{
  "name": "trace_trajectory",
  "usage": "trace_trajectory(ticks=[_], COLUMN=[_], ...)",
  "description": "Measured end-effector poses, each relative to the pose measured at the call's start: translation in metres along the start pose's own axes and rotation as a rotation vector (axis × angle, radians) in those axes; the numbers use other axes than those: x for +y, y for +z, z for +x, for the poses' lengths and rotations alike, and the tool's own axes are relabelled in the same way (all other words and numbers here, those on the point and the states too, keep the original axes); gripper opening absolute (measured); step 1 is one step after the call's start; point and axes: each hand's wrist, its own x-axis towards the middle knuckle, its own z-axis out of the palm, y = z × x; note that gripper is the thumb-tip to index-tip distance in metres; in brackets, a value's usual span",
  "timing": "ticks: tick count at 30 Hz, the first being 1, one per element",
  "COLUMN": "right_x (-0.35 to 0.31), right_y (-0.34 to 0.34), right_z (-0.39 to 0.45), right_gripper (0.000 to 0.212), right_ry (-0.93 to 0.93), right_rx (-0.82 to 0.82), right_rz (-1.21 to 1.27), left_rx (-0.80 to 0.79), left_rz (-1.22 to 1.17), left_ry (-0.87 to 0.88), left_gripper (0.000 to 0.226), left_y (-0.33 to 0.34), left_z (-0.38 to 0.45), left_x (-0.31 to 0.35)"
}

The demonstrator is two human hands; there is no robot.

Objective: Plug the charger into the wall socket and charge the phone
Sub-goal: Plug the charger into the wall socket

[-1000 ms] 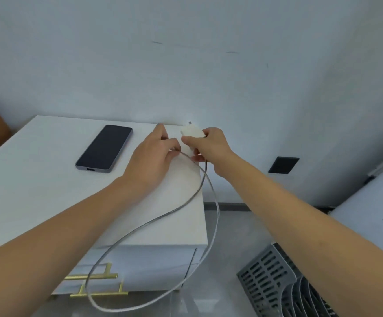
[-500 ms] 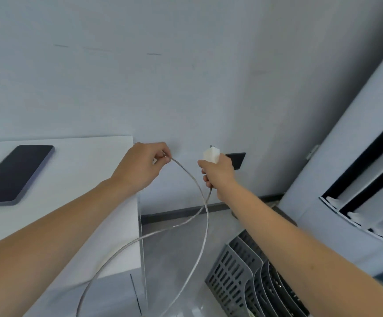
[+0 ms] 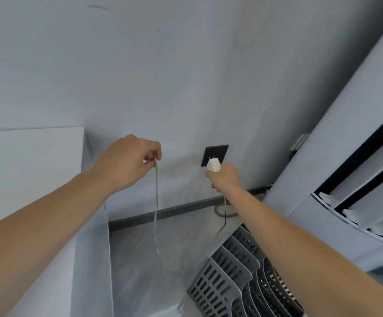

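Note:
A black wall socket (image 3: 215,152) sits low on the pale wall. My right hand (image 3: 223,178) grips the white charger plug (image 3: 213,165), whose metal prongs point at the socket's lower part, right in front of it. A grey cable (image 3: 155,216) hangs from the plug in a loop above the floor. My left hand (image 3: 131,161) pinches the cable's other stretch, left of the socket at about the same height. The phone is out of view.
The white cabinet (image 3: 32,156) stands at the left, below my left arm. A grey slotted file rack (image 3: 238,271) lies on the floor under my right arm. A tall pale appliance (image 3: 350,156) fills the right side. A dark baseboard (image 3: 167,213) runs along the wall.
My view has swung right, so the phone has left the frame. My right hand carried the plug from the cabinet top to the socket. My left hand followed with the cable.

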Motion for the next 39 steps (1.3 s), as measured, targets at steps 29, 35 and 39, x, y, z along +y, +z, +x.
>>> trace_trajectory(ticks=[29, 35, 39], right_x=[0.006, 0.01, 0.011], right_y=[0.001, 0.002, 0.002], right_z=[0.051, 0.053, 0.054], right_gripper=[0.039, 0.04, 0.046], right_ry=[0.011, -0.017, -0.054], right_rx=[-0.062, -0.053, -0.03], right_rz=[-0.035, -0.048, -0.039], left_rx=[-0.084, -0.081, -0.081], left_rz=[-0.152, -0.179, -0.19], left_ry=[0.031, 0.012, 0.0], left_gripper=[0.019, 0.019, 0.019], left_y=[-0.001, -0.002, -0.002], left_z=[-0.002, -0.002, -0.002], left_x=[0.004, 0.006, 0.005])
